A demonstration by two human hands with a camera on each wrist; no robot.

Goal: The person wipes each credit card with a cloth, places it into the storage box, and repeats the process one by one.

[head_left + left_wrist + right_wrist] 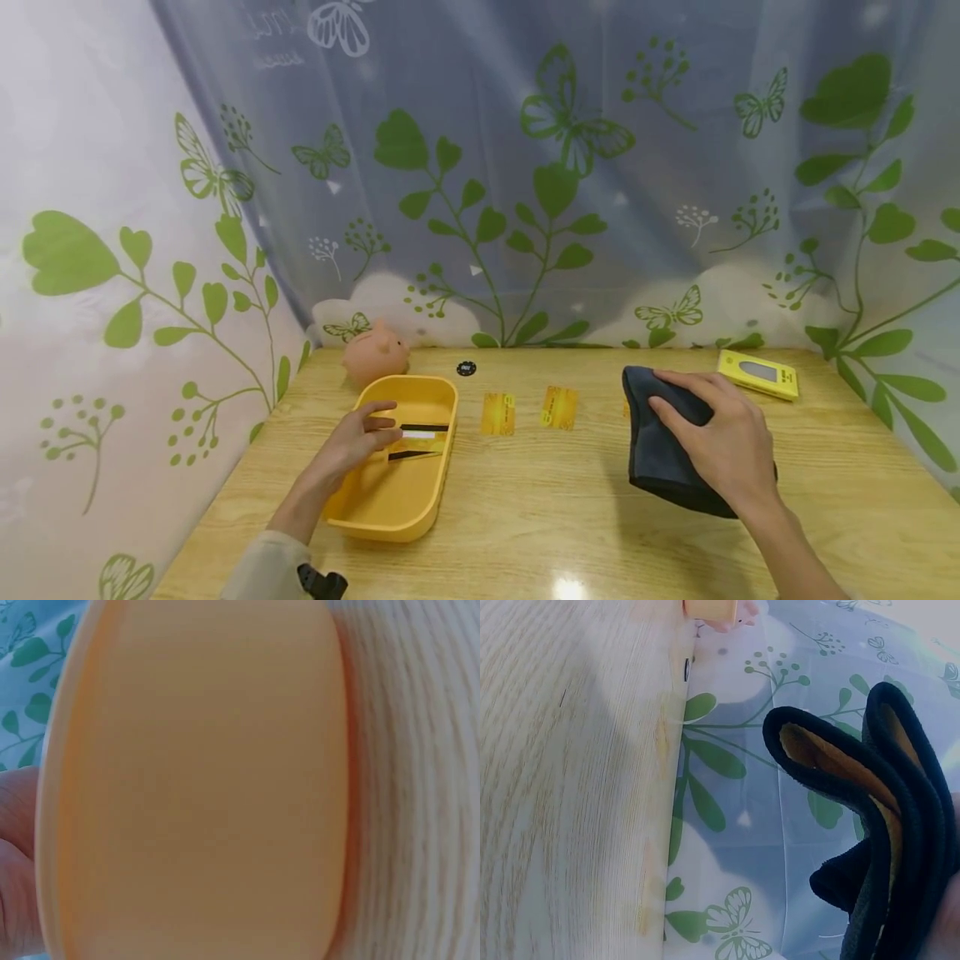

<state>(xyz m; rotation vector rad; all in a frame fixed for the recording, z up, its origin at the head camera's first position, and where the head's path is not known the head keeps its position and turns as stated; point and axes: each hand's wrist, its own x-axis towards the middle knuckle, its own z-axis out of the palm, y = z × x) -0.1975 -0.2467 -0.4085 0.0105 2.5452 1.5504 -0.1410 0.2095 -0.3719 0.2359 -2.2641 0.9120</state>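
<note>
At left on the bench (540, 517), a yellow tray (390, 500) is overhung by the left hand (354, 443), fingers apart; at right, a navy fabric pouch (660, 454) is clamped in the fingers of the right hand (722, 437). Farther, golden cards (498, 414) are laid.

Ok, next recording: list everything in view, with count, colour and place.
Table: one, pale wood, foreground
Backdrop: count unclear, blue-grey and white with green print, around the table
Bin: one, yellow, table's left side
Flat pieces: several, black, white and yellow, inside bin
Piggy bank: one, pink, far left
Round chip: one, black, right of piggy bank
Cards: two fully visible, orange-gold, mid-table
Fabric item: one, dark blue, held, right side
Flat box: one, yellow, far right
Wrist device: one, black, left wrist
Sleeve: one, pale, left arm
Left hand: one, over bin
Right hand: one, gripping fabric item
</note>
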